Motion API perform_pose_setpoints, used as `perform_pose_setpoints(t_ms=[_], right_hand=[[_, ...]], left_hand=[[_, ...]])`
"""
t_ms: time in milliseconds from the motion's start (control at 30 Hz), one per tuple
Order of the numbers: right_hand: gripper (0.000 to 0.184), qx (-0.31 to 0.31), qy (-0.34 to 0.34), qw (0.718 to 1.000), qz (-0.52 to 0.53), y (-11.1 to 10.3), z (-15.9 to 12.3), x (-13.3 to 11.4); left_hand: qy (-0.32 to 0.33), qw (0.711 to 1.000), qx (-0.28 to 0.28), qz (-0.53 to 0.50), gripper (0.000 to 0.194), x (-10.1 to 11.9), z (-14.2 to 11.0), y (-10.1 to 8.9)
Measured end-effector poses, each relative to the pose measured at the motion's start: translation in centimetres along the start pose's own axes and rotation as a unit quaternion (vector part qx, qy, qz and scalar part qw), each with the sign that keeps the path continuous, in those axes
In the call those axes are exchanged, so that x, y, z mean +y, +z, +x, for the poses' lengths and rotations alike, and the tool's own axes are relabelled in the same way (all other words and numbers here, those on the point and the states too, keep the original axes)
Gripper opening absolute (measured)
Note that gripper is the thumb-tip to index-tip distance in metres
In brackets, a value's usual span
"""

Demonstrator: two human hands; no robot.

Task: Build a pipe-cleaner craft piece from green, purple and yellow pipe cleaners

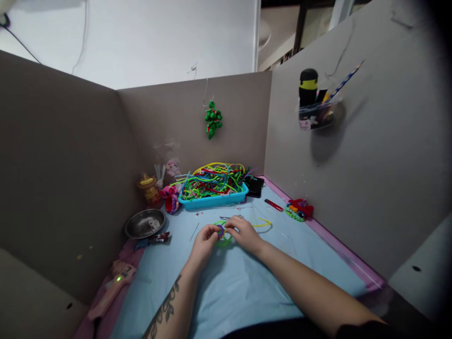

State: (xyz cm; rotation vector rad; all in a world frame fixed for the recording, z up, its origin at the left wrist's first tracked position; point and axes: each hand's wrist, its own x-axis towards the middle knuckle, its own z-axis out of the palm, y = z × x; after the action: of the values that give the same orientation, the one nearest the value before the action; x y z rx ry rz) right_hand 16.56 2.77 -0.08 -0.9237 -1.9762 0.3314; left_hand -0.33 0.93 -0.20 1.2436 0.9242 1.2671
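Note:
Between my two hands is a small pipe cleaner piece (221, 231) with a purple middle and green loops around it. My left hand (207, 235) pinches its left side between thumb and fingers. From the right, my right hand (242, 232) has its fingertips closed at the purple middle, on a yellow pipe cleaner (264, 223) whose bent free end sticks out beyond the hand. The fingertips partly hide where the strands meet. Just behind my right hand lies a metal tool (224, 218), partly covered.
At the back stands a blue tray (215, 203) heaped with coloured pipe cleaners. A metal bowl (136, 226) and a pink glue gun (115, 289) are on the left. A red cutter (273, 205) and a colourful pipe cleaner craft (298, 210) lie at right. Grey panels (233, 127) enclose the table.

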Motion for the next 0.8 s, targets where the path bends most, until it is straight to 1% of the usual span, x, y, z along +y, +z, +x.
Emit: perform_pose_setpoints(t_ms=[100, 200, 267, 333, 367, 400, 433, 467, 500, 567, 700, 800], right_hand=[[0.007, -0.025, 0.046, 0.996, 0.073, 0.0, 0.1, -0.1], [0.005, -0.042, 0.103, 0.978, 0.177, 0.3, 0.2, -0.4], [0.003, -0.020, 0.139, 0.965, 0.220, 0.5, 0.2, -0.5], [0.006, 0.020, 0.166, 0.956, 0.240, 0.7, 0.2, -0.6], [0.007, 0.039, 0.175, 0.953, 0.246, 0.9, 0.2, -0.6], [0.008, 0.056, 0.181, 0.950, 0.250, 1.0, 0.2, -0.6], [0.009, 0.070, 0.186, 0.947, 0.253, 1.1, 0.2, -0.6], [0.010, 0.083, 0.189, 0.944, 0.256, 1.2, 0.1, -0.6], [0.010, 0.091, 0.191, 0.942, 0.260, 1.4, 0.1, -0.6], [0.012, 0.101, 0.193, 0.937, 0.272, 1.6, 0.1, -0.8], [0.012, 0.090, 0.187, 0.936, 0.284, 2.1, 0.0, -1.1], [0.012, 0.077, 0.184, 0.936, 0.291, 2.2, 0.0, -1.1]], left_hand=[[0.007, 1.000, -0.003, -0.015, 0.023, -0.1, 0.1, 0.0], [0.019, 1.000, 0.015, 0.012, 0.030, -0.1, 0.1, 0.0], [0.059, 0.993, 0.070, 0.079, 0.031, 0.1, 0.0, -0.1], [0.116, 0.969, 0.145, 0.165, 0.025, 0.3, -0.2, -0.1], [0.135, 0.956, 0.170, 0.198, 0.022, 0.4, -0.4, -0.1], [0.141, 0.949, 0.178, 0.218, 0.020, 0.5, -0.5, -0.1], [0.132, 0.951, 0.169, 0.223, 0.020, 0.5, -0.6, 0.0], [0.114, 0.959, 0.149, 0.214, 0.022, 0.4, -0.6, 0.2], [0.090, 0.968, 0.128, 0.196, 0.025, 0.3, -0.7, 0.4], [0.059, 0.981, 0.111, 0.149, 0.034, 0.1, -0.6, 0.8], [0.021, 0.993, 0.106, 0.055, 0.042, -0.3, -0.3, 1.2], [0.009, 0.993, 0.116, 0.018, 0.044, -0.2, -0.2, 1.2]])
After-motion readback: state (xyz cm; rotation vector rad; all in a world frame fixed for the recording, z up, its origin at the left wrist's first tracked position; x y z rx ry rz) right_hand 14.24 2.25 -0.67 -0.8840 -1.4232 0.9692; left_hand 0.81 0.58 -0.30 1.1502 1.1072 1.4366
